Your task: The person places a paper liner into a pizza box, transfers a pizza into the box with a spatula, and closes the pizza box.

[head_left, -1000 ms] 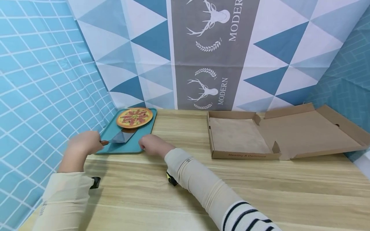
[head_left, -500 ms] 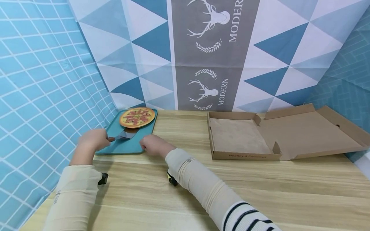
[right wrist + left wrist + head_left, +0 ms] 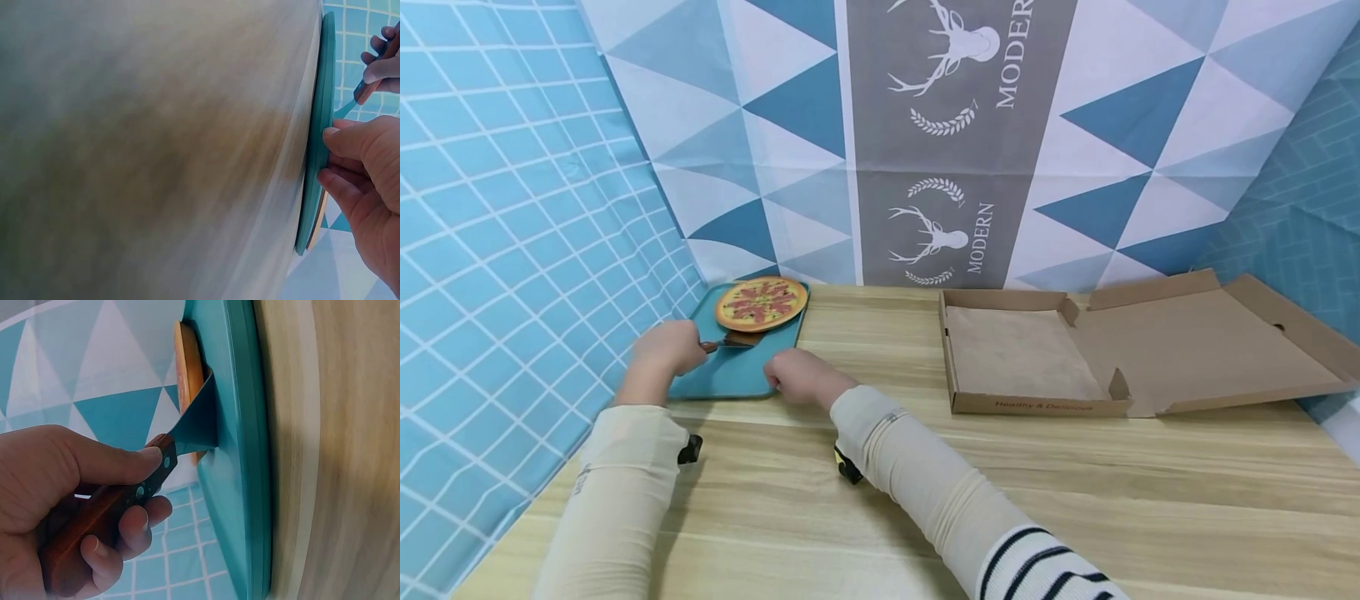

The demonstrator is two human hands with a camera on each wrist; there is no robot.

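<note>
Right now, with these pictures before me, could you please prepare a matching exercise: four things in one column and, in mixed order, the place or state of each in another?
Column one
1. Pizza
2. Spatula
3. Cardboard box
4. Right hand

Column two
A. Open, on the wooden table
B. With thumb and fingers at the rim of the teal tray
C. Gripped by the left hand
D. Round, with red topping

Right pairs: 1-D, 2-C, 3-A, 4-B.

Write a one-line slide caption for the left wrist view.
A left hand grips a spatula, its blade tilted against the teal tray by the pizza.
</note>
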